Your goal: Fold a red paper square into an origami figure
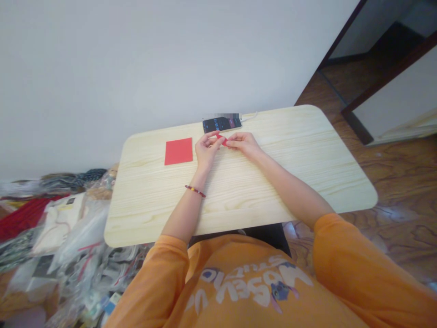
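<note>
A small folded piece of red paper (221, 138) is held between my two hands above the middle of the table. My left hand (207, 149) pinches its left side between thumb and fingers. From the right, my right hand (244, 143) grips the other end with its fingertips. Fingers cover part of the piece, so its exact shape is hidden. To the left of my left hand, a flat red paper square (179, 151) lies on the table. Just beyond my hands rests a phone (221, 124) with its screen lit.
The pale wooden table (143, 191) has rounded corners and stands against a white wall. A white cable (251, 116) runs from the phone's right end. Bagged clothes (78, 228) are piled on the left, below the table. Wooden floor shows at the right.
</note>
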The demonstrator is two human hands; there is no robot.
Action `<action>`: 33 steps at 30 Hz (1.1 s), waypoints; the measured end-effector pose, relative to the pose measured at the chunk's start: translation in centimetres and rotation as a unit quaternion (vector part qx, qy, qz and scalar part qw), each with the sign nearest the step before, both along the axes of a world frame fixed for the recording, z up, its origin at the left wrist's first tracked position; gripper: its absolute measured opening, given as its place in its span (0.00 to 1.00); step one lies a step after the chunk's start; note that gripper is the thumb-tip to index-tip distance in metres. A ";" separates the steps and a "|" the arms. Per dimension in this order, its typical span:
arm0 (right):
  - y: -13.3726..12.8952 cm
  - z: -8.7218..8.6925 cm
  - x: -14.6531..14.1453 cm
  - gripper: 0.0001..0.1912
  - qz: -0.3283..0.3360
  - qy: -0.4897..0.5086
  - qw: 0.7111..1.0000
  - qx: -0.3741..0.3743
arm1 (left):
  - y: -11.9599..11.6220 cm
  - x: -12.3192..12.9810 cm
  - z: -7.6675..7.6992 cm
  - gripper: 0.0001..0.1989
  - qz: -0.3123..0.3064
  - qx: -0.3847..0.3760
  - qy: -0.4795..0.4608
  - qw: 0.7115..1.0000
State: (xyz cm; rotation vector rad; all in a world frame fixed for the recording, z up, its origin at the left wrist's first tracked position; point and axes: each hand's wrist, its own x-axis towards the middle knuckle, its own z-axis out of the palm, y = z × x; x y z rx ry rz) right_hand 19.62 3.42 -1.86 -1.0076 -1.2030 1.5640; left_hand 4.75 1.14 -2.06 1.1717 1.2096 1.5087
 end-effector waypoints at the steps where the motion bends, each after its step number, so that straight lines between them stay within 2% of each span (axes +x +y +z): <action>1: 0.0 0.0 0.0 0.18 -0.009 0.006 1.000 0.000 | 0.0 0.1 -0.1 0.20 -0.013 -0.003 -0.008 1.000; 5: 0.0 -0.2 0.0 0.19 -0.030 0.027 0.999 -0.002 | -0.1 0.5 -0.5 0.20 -0.033 -0.007 -0.026 0.999; 12: 0.0 -0.4 -0.3 0.19 -0.050 0.013 0.998 0.031 | 0.1 0.3 -0.5 0.17 -0.008 -0.015 -0.017 1.000; 20: -0.2 0.0 -0.3 0.19 -0.068 -0.017 0.997 0.043 | 0.2 0.6 -0.4 0.17 -0.010 -0.011 -0.011 1.000; 26: -0.1 -0.2 -0.4 0.19 -0.077 -0.028 0.996 0.044 | 0.3 0.8 -0.5 0.14 0.010 -0.014 0.011 1.000; 33: 0.1 -0.3 -0.2 0.19 -0.077 -0.018 0.996 0.032 | 0.3 0.7 -0.5 0.16 0.002 -0.009 0.003 1.000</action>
